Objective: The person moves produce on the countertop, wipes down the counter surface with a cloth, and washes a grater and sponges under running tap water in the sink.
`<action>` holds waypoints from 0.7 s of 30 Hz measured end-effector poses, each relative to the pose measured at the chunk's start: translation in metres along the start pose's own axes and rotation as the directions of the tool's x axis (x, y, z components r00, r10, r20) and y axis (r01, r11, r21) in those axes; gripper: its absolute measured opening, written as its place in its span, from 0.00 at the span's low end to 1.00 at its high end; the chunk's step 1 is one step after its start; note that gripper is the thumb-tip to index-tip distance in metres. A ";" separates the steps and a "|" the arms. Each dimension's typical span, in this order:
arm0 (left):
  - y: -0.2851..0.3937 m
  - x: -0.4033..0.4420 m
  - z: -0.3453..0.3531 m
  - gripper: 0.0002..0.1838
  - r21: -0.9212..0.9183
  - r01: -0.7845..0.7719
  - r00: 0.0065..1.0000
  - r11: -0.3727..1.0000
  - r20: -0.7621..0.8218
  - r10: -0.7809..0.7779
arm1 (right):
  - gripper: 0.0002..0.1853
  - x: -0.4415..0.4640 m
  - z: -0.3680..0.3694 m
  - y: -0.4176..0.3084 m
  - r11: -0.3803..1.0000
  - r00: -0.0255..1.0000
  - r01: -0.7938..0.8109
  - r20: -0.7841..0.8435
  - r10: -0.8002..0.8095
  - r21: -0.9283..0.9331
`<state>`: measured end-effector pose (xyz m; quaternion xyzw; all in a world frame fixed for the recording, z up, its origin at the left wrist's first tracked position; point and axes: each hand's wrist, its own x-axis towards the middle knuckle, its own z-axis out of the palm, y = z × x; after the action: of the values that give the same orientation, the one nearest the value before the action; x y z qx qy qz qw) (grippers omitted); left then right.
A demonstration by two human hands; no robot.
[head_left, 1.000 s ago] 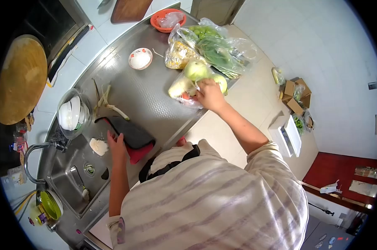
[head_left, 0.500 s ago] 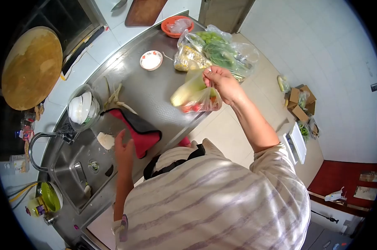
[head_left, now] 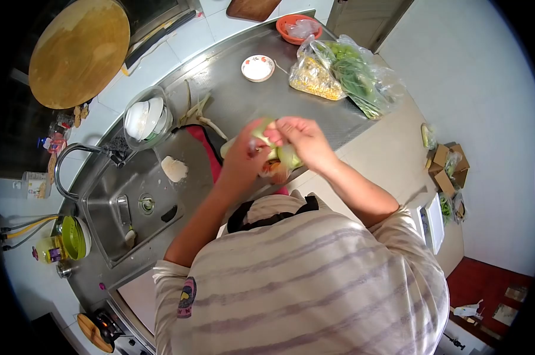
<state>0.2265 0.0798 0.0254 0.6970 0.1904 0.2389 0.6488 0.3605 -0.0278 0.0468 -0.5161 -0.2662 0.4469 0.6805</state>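
A clear plastic bag [head_left: 287, 158] of vegetables is between my two hands, close to the counter's front edge. Pale green and orange-red pieces show through it, partly covered by my fingers. My right hand [head_left: 306, 139] is closed, pinching the bag's top. From the other side my left hand [head_left: 244, 158] is closed on the bag too, its fingers curled and somewhat blurred. A red and grey cloth [head_left: 207, 148] lies on the counter at the sink's edge, just left of my left hand and partly hidden by it.
Left is the sink [head_left: 110, 251] with a faucet [head_left: 60, 168], and a bowl of white dishes [head_left: 146, 121] beside it. Farther back are a small bowl [head_left: 258, 68], a bag of corn [head_left: 315, 77], bagged greens [head_left: 362, 83] and an orange basket [head_left: 288, 35]. Cardboard boxes [head_left: 448, 171] stand on the floor.
My left hand has risen from beside the sink to the bag. My right hand has brought the bag down and closer to my body. The camera view has shifted.
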 end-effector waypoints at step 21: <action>0.005 -0.010 -0.005 0.26 0.148 0.040 0.989 0.988 0.134 -0.060 | 0.26 -0.014 0.016 -0.002 0.823 0.927 0.235 0.374 -0.029 -0.517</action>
<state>0.2154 0.0781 0.0296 0.7521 0.1794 0.1594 0.6138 0.3416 -0.0328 0.0556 -0.5827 -0.5360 0.3861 0.4733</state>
